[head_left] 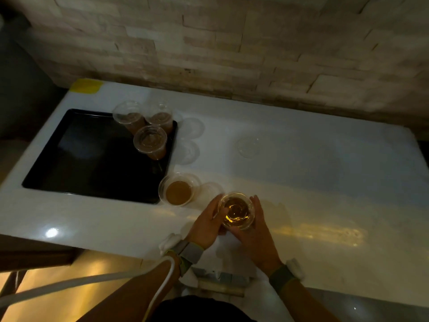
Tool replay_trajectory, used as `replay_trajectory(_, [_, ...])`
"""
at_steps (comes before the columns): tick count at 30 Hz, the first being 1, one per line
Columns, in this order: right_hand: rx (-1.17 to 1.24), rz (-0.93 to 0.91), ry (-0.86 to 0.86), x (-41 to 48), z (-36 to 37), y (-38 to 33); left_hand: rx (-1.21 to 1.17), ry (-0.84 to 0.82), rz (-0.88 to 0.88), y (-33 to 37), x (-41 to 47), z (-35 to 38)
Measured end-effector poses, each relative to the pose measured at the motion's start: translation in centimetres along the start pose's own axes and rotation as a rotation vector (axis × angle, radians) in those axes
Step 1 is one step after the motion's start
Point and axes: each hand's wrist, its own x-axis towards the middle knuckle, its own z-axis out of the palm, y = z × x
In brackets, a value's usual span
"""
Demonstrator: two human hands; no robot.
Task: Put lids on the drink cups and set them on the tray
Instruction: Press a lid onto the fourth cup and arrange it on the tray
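Note:
A clear plastic cup of amber drink point(236, 210) stands near the counter's front edge, a clear lid on its top. My left hand point(206, 223) and my right hand point(255, 225) wrap around it from either side. Just left of it an uncovered cup of brown drink point(178, 192) stands on the counter beside the tray. The black tray point(88, 159) lies at the left. Three lidded cups point(150, 139) point(129, 115) point(160, 117) stand in its far right corner. A loose clear lid point(249, 146) lies on the counter further back.
The white counter point(325, 182) runs up to a pale brick wall point(232, 43). A yellow patch point(86, 86) marks its far left corner. Faint clear lids point(192, 127) point(188, 151) lie right of the tray. A white cable point(116, 278) trails from my left wrist.

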Motion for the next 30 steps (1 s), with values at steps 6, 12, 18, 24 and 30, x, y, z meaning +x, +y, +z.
replay_trajectory(6, [-0.026, 0.075, 0.032, -0.7, -0.4, -1.1, -0.053, -0.031, -0.057, 0.5, -0.2, -0.2])
replay_trajectory(12, [-0.045, 0.044, 0.026, -1.8, -1.4, -3.9, -0.076, -0.059, -0.003, 2.1, -1.6, -1.2])
replay_trajectory(18, [-0.096, -0.064, 0.065, -1.8, -1.5, -10.8, -0.075, -0.033, 0.157, 5.9, -3.9, -4.6])
replay_trajectory(24, [-0.058, -0.167, 0.009, -0.1, 1.0, -17.3, -0.071, 0.054, 0.228, 9.2, -5.1, -10.0])
replay_trajectory(30, [0.103, -0.102, -0.125, 3.0, 6.7, -21.8, -0.100, 0.153, 0.256, 9.8, -5.3, -17.4])
